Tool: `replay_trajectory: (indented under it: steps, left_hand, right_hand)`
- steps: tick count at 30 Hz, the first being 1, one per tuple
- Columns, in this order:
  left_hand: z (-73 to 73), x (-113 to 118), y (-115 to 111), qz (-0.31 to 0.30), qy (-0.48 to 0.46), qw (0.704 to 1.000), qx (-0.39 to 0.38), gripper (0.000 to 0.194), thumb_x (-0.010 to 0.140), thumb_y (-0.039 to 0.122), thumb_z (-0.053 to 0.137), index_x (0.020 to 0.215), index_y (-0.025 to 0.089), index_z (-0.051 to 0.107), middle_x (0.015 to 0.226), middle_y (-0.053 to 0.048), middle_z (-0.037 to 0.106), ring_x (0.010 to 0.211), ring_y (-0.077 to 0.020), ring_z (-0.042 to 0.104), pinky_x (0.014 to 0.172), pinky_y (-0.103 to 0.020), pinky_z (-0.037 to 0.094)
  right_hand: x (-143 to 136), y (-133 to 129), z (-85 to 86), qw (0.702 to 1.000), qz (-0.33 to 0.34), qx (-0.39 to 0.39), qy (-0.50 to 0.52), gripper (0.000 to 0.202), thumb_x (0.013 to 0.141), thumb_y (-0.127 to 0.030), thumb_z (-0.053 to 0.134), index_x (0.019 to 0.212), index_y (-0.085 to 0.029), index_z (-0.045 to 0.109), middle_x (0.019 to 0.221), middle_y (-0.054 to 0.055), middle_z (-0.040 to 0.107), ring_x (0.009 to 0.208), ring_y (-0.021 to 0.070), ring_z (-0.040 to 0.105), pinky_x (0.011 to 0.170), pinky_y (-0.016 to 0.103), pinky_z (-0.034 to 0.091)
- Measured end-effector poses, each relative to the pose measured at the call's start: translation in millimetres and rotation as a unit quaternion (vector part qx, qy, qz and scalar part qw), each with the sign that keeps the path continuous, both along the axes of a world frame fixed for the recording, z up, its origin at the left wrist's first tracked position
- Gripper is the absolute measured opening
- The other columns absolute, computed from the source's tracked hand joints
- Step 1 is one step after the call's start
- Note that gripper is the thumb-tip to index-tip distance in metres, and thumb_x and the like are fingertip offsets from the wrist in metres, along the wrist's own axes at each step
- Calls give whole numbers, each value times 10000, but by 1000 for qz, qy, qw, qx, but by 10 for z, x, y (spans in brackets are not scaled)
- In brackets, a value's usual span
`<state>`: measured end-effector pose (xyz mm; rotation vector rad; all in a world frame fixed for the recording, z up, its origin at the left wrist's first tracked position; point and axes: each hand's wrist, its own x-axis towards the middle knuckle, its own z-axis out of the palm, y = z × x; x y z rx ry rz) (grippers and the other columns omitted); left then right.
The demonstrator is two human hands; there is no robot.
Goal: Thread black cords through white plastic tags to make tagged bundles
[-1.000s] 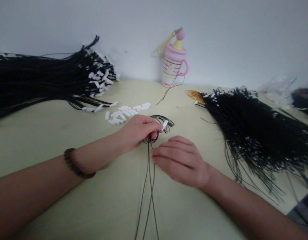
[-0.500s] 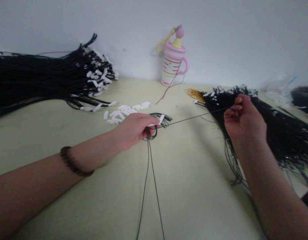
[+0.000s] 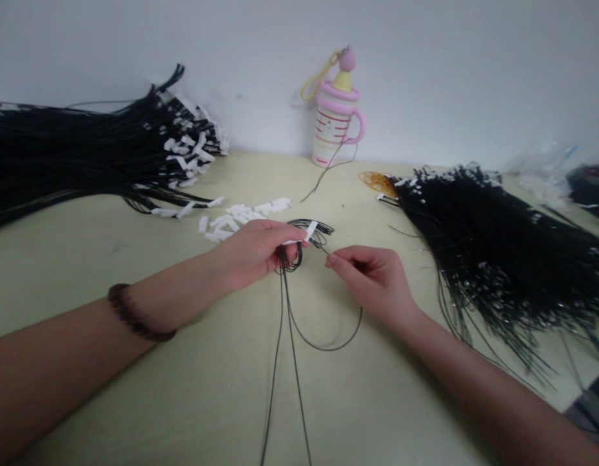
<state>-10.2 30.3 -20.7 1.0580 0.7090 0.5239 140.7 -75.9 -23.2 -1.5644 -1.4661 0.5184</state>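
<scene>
In the middle of the head view, my left hand (image 3: 263, 249) pinches a small bunch of thin black cords (image 3: 323, 226) and a white tag (image 3: 311, 230) between thumb and fingers. Two cord strands hang from this hand toward the table's near edge. Close on its right, my right hand (image 3: 372, 278) is closed, thumb and forefinger pinching a thin black cord (image 3: 324, 250) beside the bunch. A slack cord loop (image 3: 328, 349) curves under both hands. Behind my left hand lies a scatter of white tags (image 3: 253, 213).
A thick bundle of black cords with white tags (image 3: 85, 149) lies at the left. Another pile of black cords (image 3: 503, 239) covers the right side. Against the wall stands a pink and white cup-shaped bottle (image 3: 335, 123). A yellow coil (image 3: 375, 183) and a clear plastic bag (image 3: 544, 171) lie further right.
My right hand has come down and left, from above the right cord pile to beside my left hand. The cord stretched between them has gone slack into a loop. My left hand keeps its grip.
</scene>
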Motion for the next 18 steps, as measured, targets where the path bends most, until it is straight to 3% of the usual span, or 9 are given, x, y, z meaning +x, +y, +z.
replay_trajectory:
  steps: [18]
  left_hand:
    - [5,-10,5,-6,2,1000,10,147,707,170,635,580,113,588,469,32,494,463,-46,440,486,-195,333]
  right_hand:
    - [29,33,-30,1000,4,-20,24,212,750,-297,589,659,-127,678,558,1,542,516,75,411,489,206,333]
